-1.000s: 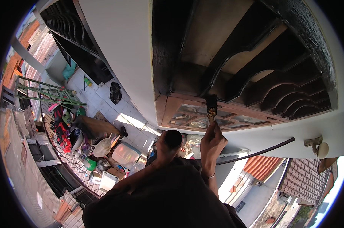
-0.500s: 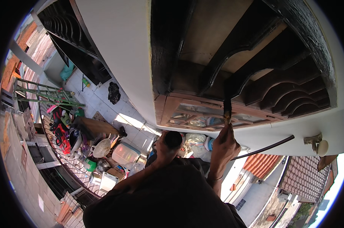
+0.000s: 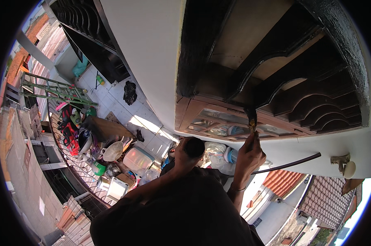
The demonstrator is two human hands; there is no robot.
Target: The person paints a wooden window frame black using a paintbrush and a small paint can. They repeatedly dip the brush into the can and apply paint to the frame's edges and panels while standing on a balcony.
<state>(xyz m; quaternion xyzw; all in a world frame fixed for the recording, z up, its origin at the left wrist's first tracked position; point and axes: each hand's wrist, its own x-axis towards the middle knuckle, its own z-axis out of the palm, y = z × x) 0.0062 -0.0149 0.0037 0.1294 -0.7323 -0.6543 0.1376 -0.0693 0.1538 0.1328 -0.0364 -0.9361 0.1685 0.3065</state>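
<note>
Head view: right hand [image 3: 250, 156] pinches a brush [image 3: 252, 118] from below, likely for reach. Below frame centre, left hand [image 3: 185, 160] clasps a dark container [image 3: 194, 147].

The brush [image 3: 250, 117] is before the window [image 3: 230, 123], apparently touching it, the ladder [image 3: 60, 91] far left.

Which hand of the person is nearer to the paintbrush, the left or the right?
Right. The right hand grips the paintbrush itself; the left hand is apart from it, further left, holding a round dark object.
</note>
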